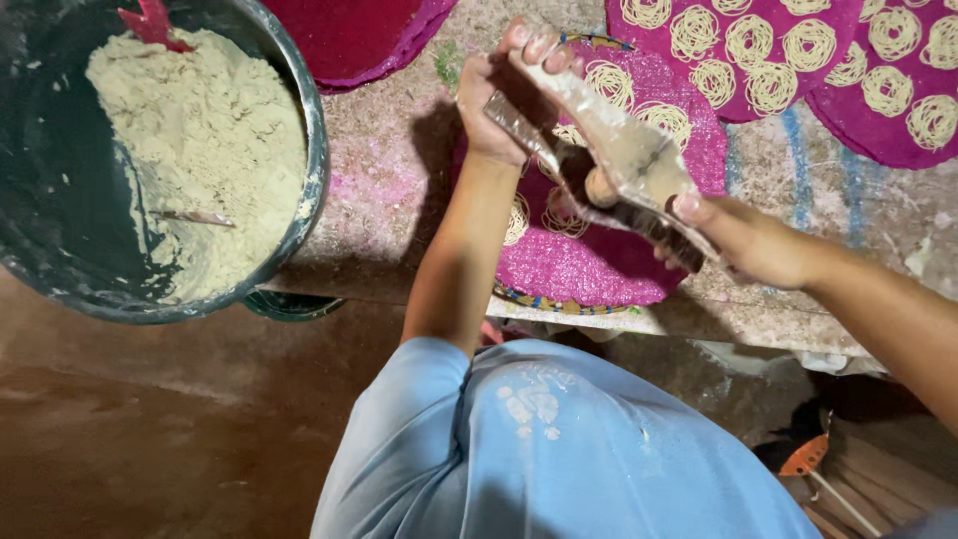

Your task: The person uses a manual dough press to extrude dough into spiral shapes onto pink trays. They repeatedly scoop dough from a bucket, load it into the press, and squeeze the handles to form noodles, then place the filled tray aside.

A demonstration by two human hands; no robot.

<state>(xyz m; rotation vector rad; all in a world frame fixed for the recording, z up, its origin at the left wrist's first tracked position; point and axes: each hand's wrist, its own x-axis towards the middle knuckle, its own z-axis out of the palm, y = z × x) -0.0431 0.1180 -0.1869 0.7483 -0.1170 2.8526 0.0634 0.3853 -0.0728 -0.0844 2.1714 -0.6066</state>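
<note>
Head view looks down on a dough press (pixel 609 165), a long dough-smeared metal tool held slantwise over a magenta woven mat (pixel 599 269). The left hand (pixel 504 95) is clamped on its upper end, the right hand (pixel 743 240) closed on its lower handle. How the press's parts join is hard to make out under the smears, and the right forearm runs off the frame edge. Pale coiled dough spirals (pixel 609 85) lie on the mat; more mats (pixel 798 60) are cut off at the top. A dark bucket (pixel 314 170) of pale dough stands left, partly cropped. The bench (pixel 384 200) is rough, stained stone. Below it shows brown floor (pixel 150 439), dim and blurred.
</note>
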